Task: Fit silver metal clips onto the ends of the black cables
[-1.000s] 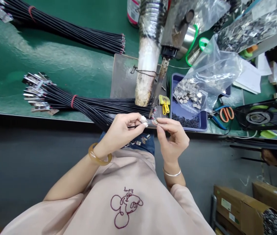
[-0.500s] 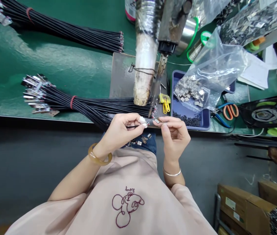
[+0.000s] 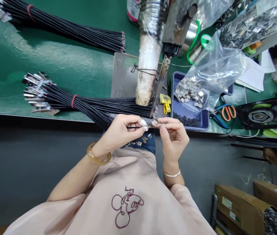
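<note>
My left hand (image 3: 121,131) pinches the end of a thin black cable (image 3: 134,127) with taped fingertips. Facing it, my right hand (image 3: 174,135) pinches a small metal terminal (image 3: 155,121) against the cable's tip. Both hands hover at the table's front edge, just below the tip of a fixed soldering iron (image 3: 160,85). A bundle of black cables (image 3: 84,106) with a red band and metal terminals at its far left end lies on the green mat beside my left hand. Several loose metal terminals (image 3: 140,141) rest on my lap.
A blue tray (image 3: 203,117) holds small black parts and a clear bag of metal terminals (image 3: 189,93). A second cable bundle (image 3: 62,29) lies at the back left. Orange-handled pliers (image 3: 226,112), yellow clippers (image 3: 166,103), a black fan (image 3: 263,116) and cardboard boxes (image 3: 241,204) are to the right.
Both hands stay pinched together at the cable tip, with only small shifts of the fingers. The view has wobbled slightly.
</note>
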